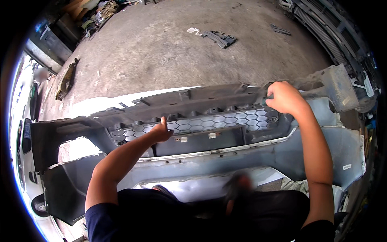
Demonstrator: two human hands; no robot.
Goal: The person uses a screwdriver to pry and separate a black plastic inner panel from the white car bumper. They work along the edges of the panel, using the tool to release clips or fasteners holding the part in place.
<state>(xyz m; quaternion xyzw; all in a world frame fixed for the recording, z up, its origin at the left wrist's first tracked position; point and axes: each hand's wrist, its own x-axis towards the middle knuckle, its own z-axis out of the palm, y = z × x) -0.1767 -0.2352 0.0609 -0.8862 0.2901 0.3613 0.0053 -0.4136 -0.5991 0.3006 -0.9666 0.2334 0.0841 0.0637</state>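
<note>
A large car bumper cover (334, 147) spans the view in front of me with its inner side up. Set into its middle is a grille with a honeycomb mesh (225, 122). My left hand (161, 131) rests at the mesh's left part, one finger stretched away from me and the thumb apart; its other fingers are hidden. Over the far right part of the bumper, my right hand (285, 98) is closed on a small dark green object (264, 101). Most of that object is hidden by the fingers, so its kind is unclear.
White sheet material (96, 105) lies under the bumper. Dark plastic pieces (219, 39) lie on the concrete floor (149, 48) beyond. Large vehicle parts (330, 32) stand at the far right. A white car (25, 161) is at the left edge, and clutter (96, 16) fills the far left.
</note>
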